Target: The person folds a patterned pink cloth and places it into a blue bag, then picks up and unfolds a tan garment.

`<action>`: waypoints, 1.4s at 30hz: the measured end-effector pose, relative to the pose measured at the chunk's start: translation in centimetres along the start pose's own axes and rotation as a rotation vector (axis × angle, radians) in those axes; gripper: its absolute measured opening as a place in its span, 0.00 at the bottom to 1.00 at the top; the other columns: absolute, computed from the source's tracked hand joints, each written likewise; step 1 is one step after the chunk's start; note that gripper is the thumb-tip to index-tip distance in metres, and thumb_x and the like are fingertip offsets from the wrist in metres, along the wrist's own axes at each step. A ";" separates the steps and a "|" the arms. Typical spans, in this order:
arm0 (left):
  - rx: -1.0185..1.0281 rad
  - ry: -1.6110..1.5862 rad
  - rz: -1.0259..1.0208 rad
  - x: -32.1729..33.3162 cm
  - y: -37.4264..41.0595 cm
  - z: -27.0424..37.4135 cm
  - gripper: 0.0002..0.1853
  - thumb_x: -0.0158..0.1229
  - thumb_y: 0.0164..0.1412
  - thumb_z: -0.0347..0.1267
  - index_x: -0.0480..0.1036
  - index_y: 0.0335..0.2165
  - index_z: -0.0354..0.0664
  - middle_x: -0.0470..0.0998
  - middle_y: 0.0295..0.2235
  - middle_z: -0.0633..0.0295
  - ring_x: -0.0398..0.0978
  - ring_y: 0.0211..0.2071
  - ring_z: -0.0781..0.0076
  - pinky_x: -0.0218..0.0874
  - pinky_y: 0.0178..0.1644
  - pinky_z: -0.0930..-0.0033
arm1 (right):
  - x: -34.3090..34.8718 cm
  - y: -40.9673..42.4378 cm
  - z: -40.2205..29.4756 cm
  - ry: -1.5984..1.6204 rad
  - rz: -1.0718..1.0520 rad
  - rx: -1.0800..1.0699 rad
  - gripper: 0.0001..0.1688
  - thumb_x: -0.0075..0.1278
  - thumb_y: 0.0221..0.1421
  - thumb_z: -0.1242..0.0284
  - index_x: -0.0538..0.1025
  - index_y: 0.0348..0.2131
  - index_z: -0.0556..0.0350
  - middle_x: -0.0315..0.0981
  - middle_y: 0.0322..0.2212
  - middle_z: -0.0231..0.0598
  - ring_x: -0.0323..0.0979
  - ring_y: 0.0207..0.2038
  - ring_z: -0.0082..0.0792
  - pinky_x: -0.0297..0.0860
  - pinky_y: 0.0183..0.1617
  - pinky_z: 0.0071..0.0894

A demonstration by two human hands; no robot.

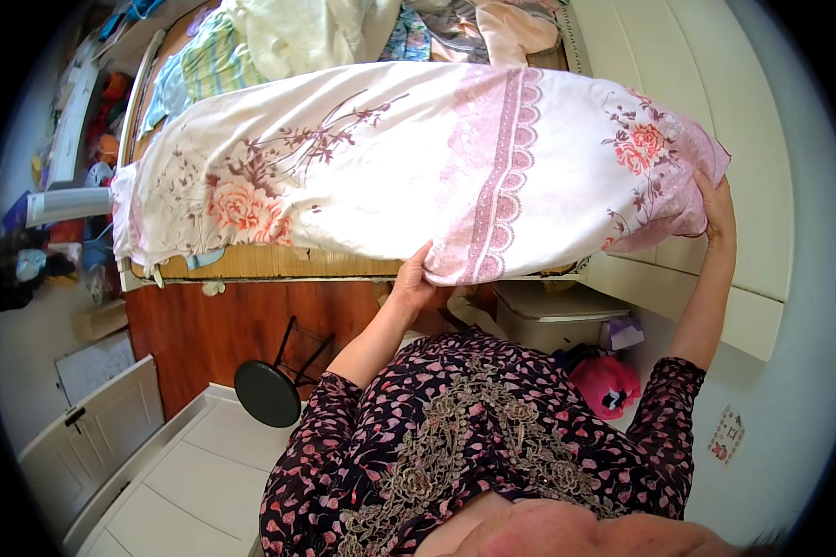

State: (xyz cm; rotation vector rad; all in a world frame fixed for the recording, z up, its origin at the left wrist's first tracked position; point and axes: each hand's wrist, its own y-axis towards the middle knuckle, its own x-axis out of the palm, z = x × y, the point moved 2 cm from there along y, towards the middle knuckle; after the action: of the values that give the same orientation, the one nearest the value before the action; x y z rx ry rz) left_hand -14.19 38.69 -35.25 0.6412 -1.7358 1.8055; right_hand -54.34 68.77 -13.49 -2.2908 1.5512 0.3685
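A long white fabric sheet or cover (390,167) with orange flowers, brown sprigs and a pink scalloped band stretches across the bed (334,263). My left hand (414,280) grips its near edge beside the band, over the bed's front edge. At the far right end, my right hand (716,209) holds the pink-bordered corner, with the fingers partly hidden by cloth. That end lies over the cream cabinet (749,244) at the bed's right. The left end of the cloth reaches the bed's left frame.
Behind the cloth lie a cream blanket (313,35), a green striped cloth (219,63) and other garments. A black round stool (267,393) stands on the wooden floor (202,327). Near my right side are a lidded storage box (557,306) and a pink bag (602,383).
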 end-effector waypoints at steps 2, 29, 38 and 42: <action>-0.064 0.071 0.186 -1.2 2.3 -1.5 0.27 0.49 0.60 0.43 0.60 0.51 0.34 0.68 0.48 0.49 0.68 0.47 0.55 0.59 0.51 0.51 | -1.6 2.5 3.6 -0.136 0.028 -0.009 0.35 0.53 0.49 0.67 0.60 0.53 0.66 0.64 0.48 0.47 0.65 0.49 0.38 0.63 0.52 0.34; -0.158 1.087 0.286 -8.6 0.4 -5.1 0.16 0.49 0.60 0.38 0.67 0.44 0.42 0.76 0.30 0.62 0.73 0.24 0.78 0.64 0.27 0.76 | 11.9 -5.6 31.8 -0.532 0.033 0.315 0.24 0.54 0.44 0.64 0.72 0.38 0.63 0.72 0.34 0.58 0.70 0.39 0.55 0.65 0.44 0.44; -0.043 1.025 0.367 -10.7 -2.3 -3.1 0.15 0.51 0.58 0.38 0.69 0.40 0.40 0.76 0.27 0.63 0.71 0.21 0.79 0.61 0.22 0.80 | 11.8 -6.0 26.9 -0.955 0.309 0.471 0.31 0.45 0.51 0.65 0.61 0.53 0.53 0.68 0.44 0.54 0.68 0.45 0.55 0.63 0.47 0.54; 0.032 0.908 0.408 -11.2 -5.2 -2.0 0.15 0.50 0.58 0.40 0.69 0.39 0.43 0.76 0.27 0.64 0.72 0.23 0.78 0.62 0.25 0.77 | 17.1 -7.3 24.2 -1.163 0.296 0.016 0.31 0.47 0.48 0.66 0.62 0.52 0.56 0.64 0.45 0.56 0.63 0.48 0.55 0.62 0.51 0.47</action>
State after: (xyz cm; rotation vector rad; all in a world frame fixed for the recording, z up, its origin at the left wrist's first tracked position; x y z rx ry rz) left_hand -2.31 40.07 -39.08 -0.5218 -1.2319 1.9279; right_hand -41.77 67.15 -41.28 -1.2925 1.1719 1.4209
